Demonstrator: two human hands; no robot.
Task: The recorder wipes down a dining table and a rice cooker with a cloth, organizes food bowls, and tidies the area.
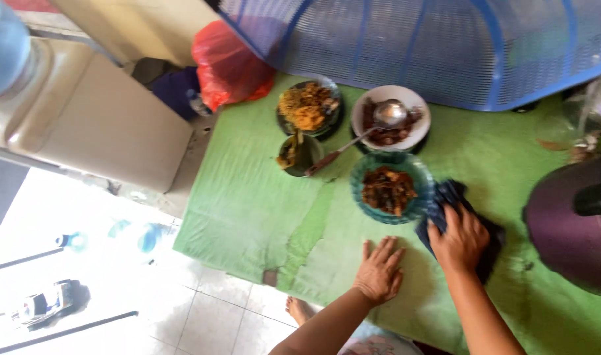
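Note:
My right hand (459, 238) presses down on a dark blue cloth (451, 197) lying on the green tablecloth (248, 197). My left hand (379, 268) rests flat, fingers spread, on the tablecloth just left of it, holding nothing. Right above the hands stands a teal bowl of dark brown food (389, 189), touching the cloth's left edge. Behind it sit a white bowl with dark food and a metal ladle (390, 117), a plate of yellow-orange food (308, 106) and a small dark bowl with a spoon (299, 154).
A blue mesh food cover (445, 46) stands at the back of the table. A dark purple rounded helmet-like object (570, 223) lies at the right. A red plastic bag (228, 66) and a beige appliance (90, 112) stand left of the table. A bare foot (300, 309) shows on the tiled floor.

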